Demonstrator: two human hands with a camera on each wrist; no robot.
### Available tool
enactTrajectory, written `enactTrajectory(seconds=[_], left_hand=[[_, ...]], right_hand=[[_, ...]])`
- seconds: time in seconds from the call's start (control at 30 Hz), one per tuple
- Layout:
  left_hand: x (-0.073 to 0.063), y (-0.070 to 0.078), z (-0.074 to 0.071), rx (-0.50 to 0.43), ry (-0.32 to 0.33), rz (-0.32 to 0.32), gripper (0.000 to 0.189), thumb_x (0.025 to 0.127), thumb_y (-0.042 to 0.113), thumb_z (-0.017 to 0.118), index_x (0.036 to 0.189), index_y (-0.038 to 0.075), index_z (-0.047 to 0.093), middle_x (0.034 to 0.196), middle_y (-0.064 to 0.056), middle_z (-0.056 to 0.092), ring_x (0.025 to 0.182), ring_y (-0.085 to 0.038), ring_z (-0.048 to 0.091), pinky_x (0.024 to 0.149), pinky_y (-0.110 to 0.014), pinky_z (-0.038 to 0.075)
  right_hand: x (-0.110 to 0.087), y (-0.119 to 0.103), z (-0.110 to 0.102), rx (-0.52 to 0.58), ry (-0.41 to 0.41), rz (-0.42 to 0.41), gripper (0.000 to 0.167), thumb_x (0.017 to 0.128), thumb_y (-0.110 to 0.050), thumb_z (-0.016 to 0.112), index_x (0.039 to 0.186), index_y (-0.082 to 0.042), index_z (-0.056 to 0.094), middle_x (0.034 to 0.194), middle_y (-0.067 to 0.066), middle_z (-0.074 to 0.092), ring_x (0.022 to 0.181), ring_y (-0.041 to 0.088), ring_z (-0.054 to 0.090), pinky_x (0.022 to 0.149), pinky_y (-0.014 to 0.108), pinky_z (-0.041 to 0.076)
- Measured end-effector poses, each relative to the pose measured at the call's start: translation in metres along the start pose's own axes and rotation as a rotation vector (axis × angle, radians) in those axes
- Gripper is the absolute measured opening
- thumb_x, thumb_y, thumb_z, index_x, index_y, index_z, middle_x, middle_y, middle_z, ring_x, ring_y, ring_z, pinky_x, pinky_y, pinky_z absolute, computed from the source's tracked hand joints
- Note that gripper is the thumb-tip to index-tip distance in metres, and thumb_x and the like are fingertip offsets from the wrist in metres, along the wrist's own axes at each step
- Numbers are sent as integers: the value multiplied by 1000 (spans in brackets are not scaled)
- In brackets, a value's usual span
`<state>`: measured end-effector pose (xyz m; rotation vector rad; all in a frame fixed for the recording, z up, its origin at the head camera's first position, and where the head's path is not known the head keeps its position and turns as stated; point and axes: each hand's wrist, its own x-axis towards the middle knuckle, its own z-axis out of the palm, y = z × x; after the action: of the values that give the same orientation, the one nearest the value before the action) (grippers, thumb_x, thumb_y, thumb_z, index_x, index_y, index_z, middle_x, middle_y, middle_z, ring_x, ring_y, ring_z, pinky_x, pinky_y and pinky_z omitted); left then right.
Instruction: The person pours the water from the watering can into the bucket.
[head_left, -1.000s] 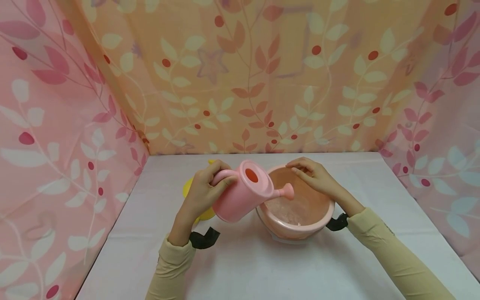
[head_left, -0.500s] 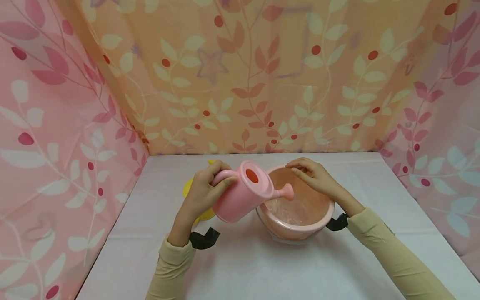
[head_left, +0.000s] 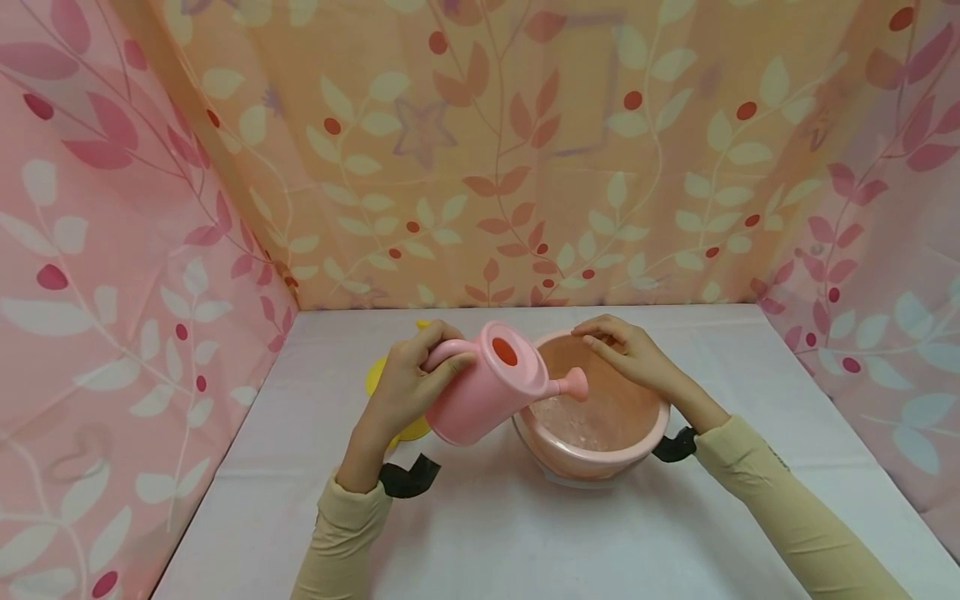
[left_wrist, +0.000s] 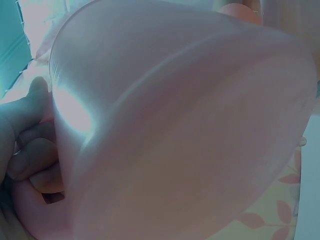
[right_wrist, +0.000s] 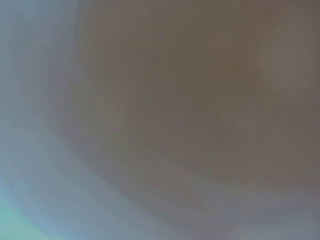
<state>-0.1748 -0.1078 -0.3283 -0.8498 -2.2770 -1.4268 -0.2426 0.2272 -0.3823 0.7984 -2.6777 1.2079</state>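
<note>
My left hand (head_left: pixel 411 375) grips the handle of a pink watering can (head_left: pixel 480 408), its fingers wrapped round it. The can leans to the right, and its sprinkler head (head_left: pixel 576 383) hangs over a round pink basin (head_left: pixel 592 469) with a rolled rim. Rippled water (head_left: pixel 577 425) lies in the bottom of the basin. My right hand (head_left: pixel 630 354) holds the basin's far right rim, thumb on the inner side. In the left wrist view the can's body (left_wrist: pixel 185 120) fills most of the picture, with curled fingers (left_wrist: pixel 37 155) at the left. The right wrist view is a blur.
A yellow object (head_left: pixel 375 375) lies behind the left hand, mostly hidden by it. The white-covered table (head_left: pixel 480 542) is enclosed by a patterned cloth (head_left: pixel 480 167) at the back and both sides. Black straps (head_left: pixel 408 477) sit at both wrists.
The water's ripples in the basin have shifted. Both hands, the watering can and the basin hold their places.
</note>
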Motion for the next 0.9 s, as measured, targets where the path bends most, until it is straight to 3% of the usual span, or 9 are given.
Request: enactTrajectory(seconds=[0.67,0.9], left_hand=[[1,2,-1,10,-7,-3,14,83,22,69,92,17,59,80,6,61,72,-9,56,66,-27,51],[2,3,-2,7,-6,-8,14,83,23,69,91,18,59,79,6,61,72,-9,56,66,-27,51]], right_hand=[[0,0,1,-6,-1,14,24,93,-13,56,116,-16,61,115,0,60,97,12,53,79,23,45],[-3,-29,-5,-13,-7,-1,24,92,-4,55,115,-3,60,113,10,61,96,18,54,77,22,45]])
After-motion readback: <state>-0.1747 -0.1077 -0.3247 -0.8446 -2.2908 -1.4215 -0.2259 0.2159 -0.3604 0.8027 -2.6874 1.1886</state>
